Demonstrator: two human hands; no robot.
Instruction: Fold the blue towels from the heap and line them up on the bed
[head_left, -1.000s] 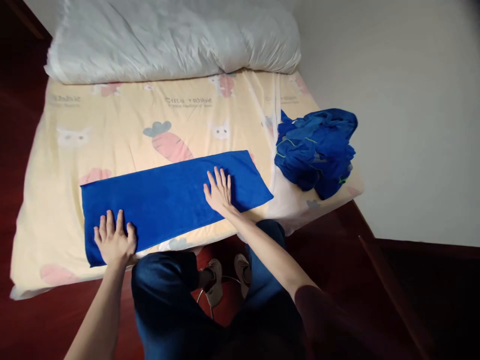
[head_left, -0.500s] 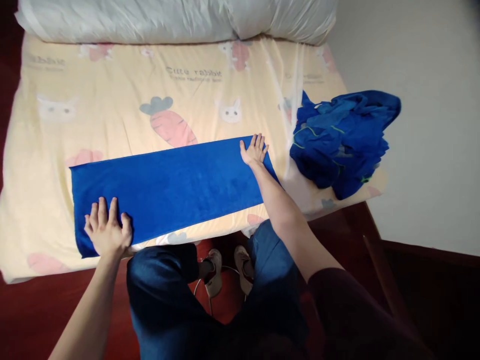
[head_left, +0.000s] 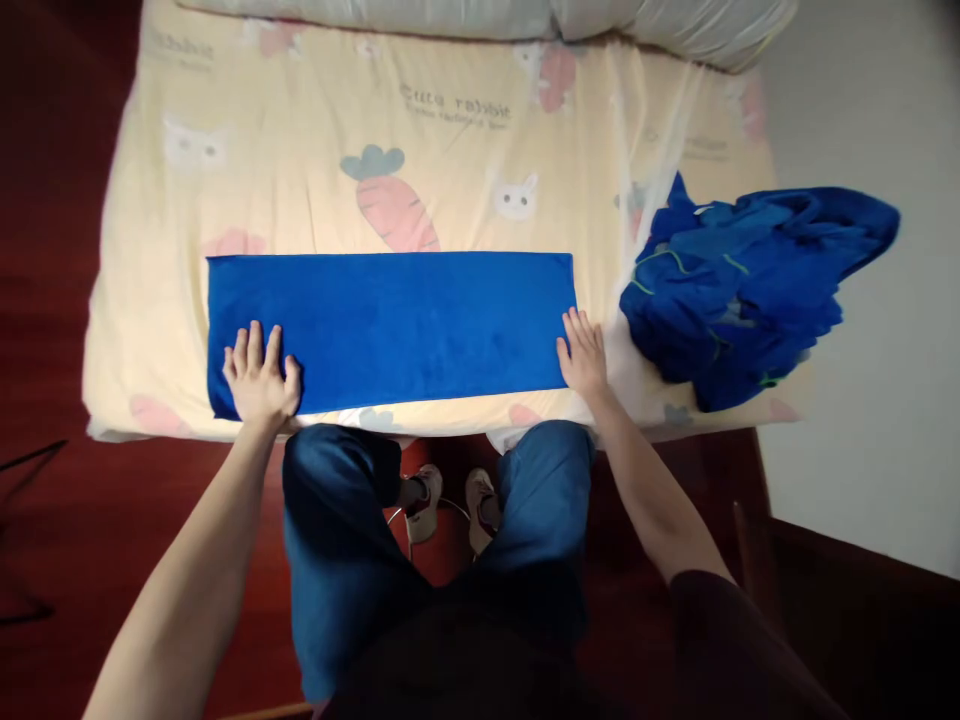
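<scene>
A blue cloth (head_left: pixel 420 325), laid out as a long flat rectangle, rests near the front edge of a bed with a pale yellow, carrot-and-rabbit printed sheet (head_left: pixel 285 160). My left hand (head_left: pixel 262 380) lies flat on the cloth's lower left part, fingers spread. At the cloth's right end, my right hand (head_left: pixel 585 350) is stretched out over its edge, partly on the cloth and partly on the sheet. Neither hand grips anything. How many layers the cloth has I cannot tell.
To the right lies a crumpled heap of blue cloths (head_left: pixel 742 290) with some green edging, against the pale wall (head_left: pixel 877 440). A white rolled quilt or bolster (head_left: pixel 487 18) runs along the back. My knees and shoes are below the bed's front edge.
My right hand has moved from the cloth's upper right corner down along its right end. The view has shifted, so the cloth now appears straighter; my left hand stays on it.
</scene>
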